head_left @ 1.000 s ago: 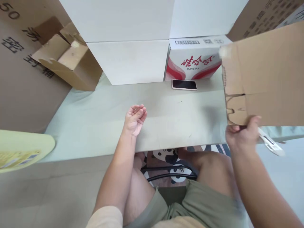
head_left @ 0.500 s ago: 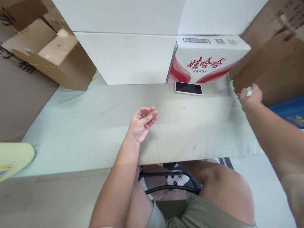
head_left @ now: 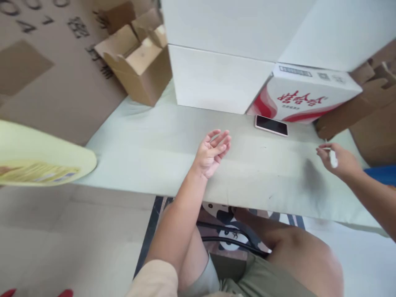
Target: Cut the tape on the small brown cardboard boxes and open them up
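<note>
My left hand (head_left: 213,154) hovers over the middle of the covered table, palm turned inward and fingers loosely curled but apart, with nothing in it. At the right, my right hand (head_left: 342,161) is closed round a slim white pen-like tool (head_left: 333,159); a thin bit of it pokes out near my fingertips, too blurred to name its exact kind. This hand is above the tabletop, its shadow falling to the left. Between the hands and farther back, a phone (head_left: 271,126) with a dark screen and pale edge lies flat.
A pale green cloth (head_left: 148,140) covers the table. White boxes (head_left: 216,78) and a red-and-white carton (head_left: 305,97) line the back. An open cardboard box (head_left: 148,78) stands back left, another brown carton (head_left: 352,107) at right. A yellow-green object (head_left: 46,148) juts in from the left.
My right hand has come away from the cardboard at the right, nearer to me, with the white tool in it. My view has swung left; the left hand keeps its pose.
</note>
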A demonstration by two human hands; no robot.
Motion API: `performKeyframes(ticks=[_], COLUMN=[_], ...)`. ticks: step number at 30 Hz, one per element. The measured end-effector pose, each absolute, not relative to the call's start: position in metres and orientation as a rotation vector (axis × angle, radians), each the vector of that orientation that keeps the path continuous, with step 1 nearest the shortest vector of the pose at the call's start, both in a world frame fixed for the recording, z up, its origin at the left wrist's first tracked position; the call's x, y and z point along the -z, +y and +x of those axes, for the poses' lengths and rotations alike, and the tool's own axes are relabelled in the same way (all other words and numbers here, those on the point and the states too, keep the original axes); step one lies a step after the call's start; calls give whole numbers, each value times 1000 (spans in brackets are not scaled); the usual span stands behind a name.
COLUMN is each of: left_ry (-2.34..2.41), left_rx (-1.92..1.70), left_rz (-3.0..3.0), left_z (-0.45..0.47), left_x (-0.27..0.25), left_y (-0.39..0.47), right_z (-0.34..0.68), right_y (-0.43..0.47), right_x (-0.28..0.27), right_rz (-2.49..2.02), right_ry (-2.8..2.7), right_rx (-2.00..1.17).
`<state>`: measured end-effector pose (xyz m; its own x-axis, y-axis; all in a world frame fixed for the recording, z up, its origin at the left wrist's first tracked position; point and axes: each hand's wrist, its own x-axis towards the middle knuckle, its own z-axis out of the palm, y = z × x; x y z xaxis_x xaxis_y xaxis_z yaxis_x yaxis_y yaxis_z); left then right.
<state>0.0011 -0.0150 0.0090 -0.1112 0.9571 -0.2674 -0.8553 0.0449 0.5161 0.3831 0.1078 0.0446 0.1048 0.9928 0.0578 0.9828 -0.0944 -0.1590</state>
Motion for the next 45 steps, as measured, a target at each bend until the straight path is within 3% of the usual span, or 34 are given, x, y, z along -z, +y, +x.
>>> performKeyframes(ticks=[6,15,22,28,35,45], left_ry=[571,433,280,269,306,607], left_rx=[-1664,-1807,-1867,-1916,-1985,-2175], left_rz=[-13,-285,-253,-340,-320,185], left_z=[-16,-61,-99,-134,-141,-135], left_x=[-16,-30,-30,-29,-36,-10], left_y=[-33,-44,-44,-56,-66,-70], right_z=[279,34,-142,-216,-194,91], right_y=[95,96,128,146,134,49], right_x=[-81,-71,-90,-96,-76,-94], right_rz=[-1793,-1068,-1023,-1043,-1010,-858], right_ry=[-2123,-2638,-2434,-2384,-2299,-2083], right_rx=[-340,-552,-492,-567,-380,-533])
